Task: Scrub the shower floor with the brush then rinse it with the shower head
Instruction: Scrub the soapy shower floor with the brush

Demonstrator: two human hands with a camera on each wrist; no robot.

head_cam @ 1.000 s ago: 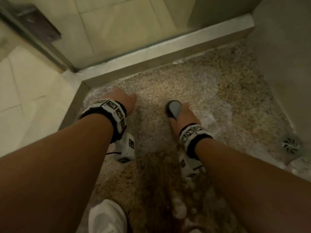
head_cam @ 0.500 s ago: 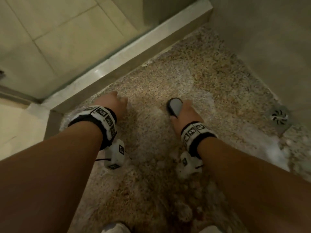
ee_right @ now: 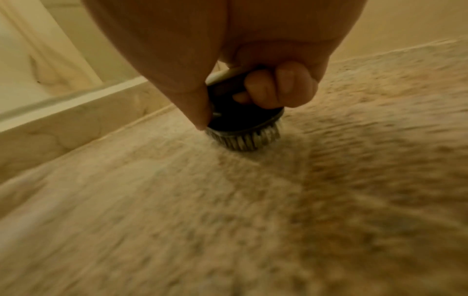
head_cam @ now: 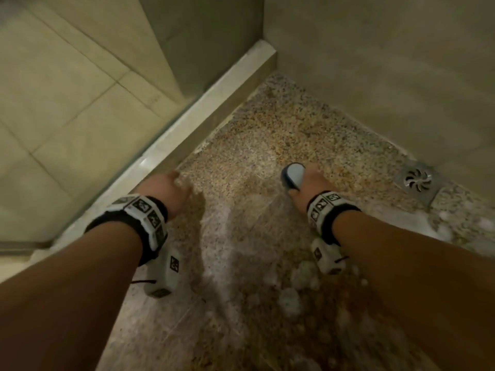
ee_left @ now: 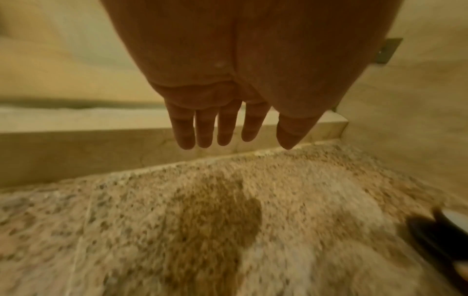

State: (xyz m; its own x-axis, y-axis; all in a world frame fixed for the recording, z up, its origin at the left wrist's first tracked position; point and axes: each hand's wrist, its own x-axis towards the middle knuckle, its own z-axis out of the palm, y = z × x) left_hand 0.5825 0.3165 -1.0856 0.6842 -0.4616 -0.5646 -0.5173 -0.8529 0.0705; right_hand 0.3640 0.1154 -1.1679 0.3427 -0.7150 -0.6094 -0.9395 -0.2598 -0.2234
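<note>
My right hand (head_cam: 308,183) grips a round dark scrub brush (head_cam: 292,174) with a pale grey top. Its bristles (ee_right: 244,141) press on the speckled shower floor (head_cam: 281,124), fingers (ee_right: 281,88) curled round the handle. My left hand (head_cam: 167,187) hovers over the floor near the raised threshold, fingers (ee_left: 205,130) straight and spread, holding nothing. The brush edge (ee_left: 453,218) shows at the far right of the left wrist view. White foam (head_cam: 292,298) lies on the wet floor near me. No shower head is in view.
A pale stone threshold (head_cam: 192,113) runs diagonally on the left with a glass panel above it. Grey walls (head_cam: 388,76) close the corner ahead. A square metal drain (head_cam: 418,180) sits by the right wall. Tiled bathroom floor (head_cam: 53,103) lies beyond the threshold.
My view has swung right, so the drain and the corner now sit nearer the middle. The brush has slid forward and right over the floor. My left hand stays near the threshold.
</note>
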